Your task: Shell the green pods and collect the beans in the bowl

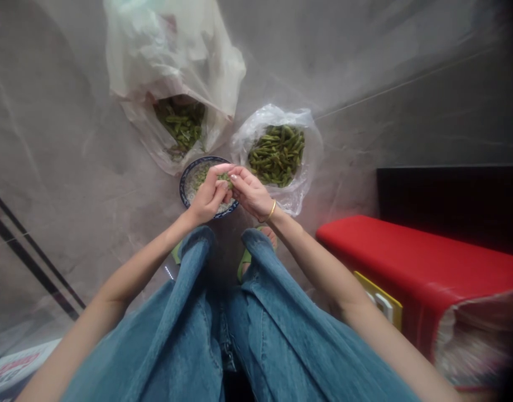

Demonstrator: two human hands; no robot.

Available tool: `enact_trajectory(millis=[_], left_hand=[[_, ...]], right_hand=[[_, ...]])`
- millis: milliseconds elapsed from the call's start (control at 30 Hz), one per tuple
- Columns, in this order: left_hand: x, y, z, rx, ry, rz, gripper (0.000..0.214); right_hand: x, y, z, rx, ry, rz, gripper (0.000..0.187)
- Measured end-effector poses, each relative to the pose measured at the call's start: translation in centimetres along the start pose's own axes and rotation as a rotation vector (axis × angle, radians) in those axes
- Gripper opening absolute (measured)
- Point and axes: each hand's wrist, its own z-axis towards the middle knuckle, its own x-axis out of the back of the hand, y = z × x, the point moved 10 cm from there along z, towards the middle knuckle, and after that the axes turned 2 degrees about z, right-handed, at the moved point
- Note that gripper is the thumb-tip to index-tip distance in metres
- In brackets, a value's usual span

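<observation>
Over a bowl (183, 187) with a blue patterned rim, my two hands meet at the fingertips. My left hand (211, 195) is closed, its fingers curled around a small green pod (225, 178). Pinching the same pod from the other side is my right hand (252, 192), with a gold bangle on the wrist. Shelled pale green beans (200, 176) lie in the bowl, partly hidden by my left hand. Just beyond my right hand, a clear plastic bag (310, 151) stands open around a heap of green pods (278, 153).
A larger white plastic bag (176, 50) at the back left gapes over more green pods (183, 124). To the right stand a red box-like object (415, 262) and a dark panel (449, 206). A printed package (19, 365) lies at the lower left. My knees flank the bowl's near side.
</observation>
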Motion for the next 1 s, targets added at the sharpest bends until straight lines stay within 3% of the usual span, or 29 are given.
enact_trajectory(millis=[100,200,400,667,1000], left_hand=[[0.6,-0.3,-0.4,0.013,0.042,0.075,0.035],[1.1,0.6,-0.3,-0.031,-0.005,0.249,0.037],[1.5,4.1,0.1,-0.353,-0.039,0.612,0.033],[0.8,3.2,0.1,-0.4,-0.14,0.726,0.036],[0.2,3.5,-0.3,-0.44,-0.137,0.79,0.04]], right_hand=[[-0.7,-0.2,-0.3,-0.021,0.004,-0.005,0.027],[-1.1,0.0,-0.4,-0.077,0.039,0.032,0.027],[-1.1,1.1,-0.1,-0.182,0.055,0.057,0.027],[-0.5,1.2,-0.4,-0.178,0.09,0.062,0.005],[0.7,0.9,-0.2,-0.056,0.083,-0.052,0.019]])
